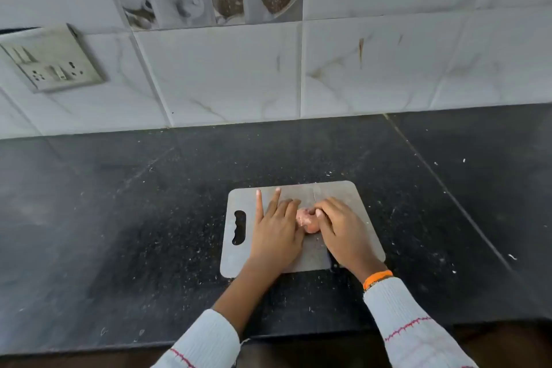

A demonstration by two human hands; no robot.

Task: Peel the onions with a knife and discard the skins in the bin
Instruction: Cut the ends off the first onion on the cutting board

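Onion (305, 220) on board (343, 191), mid-bench, wedged between both hands. Left hand (276, 225) steadies it, two fingers straight. Right hand (340, 225) curled on its right side; knife barely visible.

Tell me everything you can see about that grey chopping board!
The chopping board is a thin, flat, grey rectangle with rounded corners, and it looks like metal or hard plastic. A wavy handle slot is cut through its left end. It lies flat on the dark speckled counter, near the front edge. A pinkish onion sits on its middle. The left hand rests on it with two fingers stretched out, and the right hand curls over the onion. Its surface looks lightly scratched.
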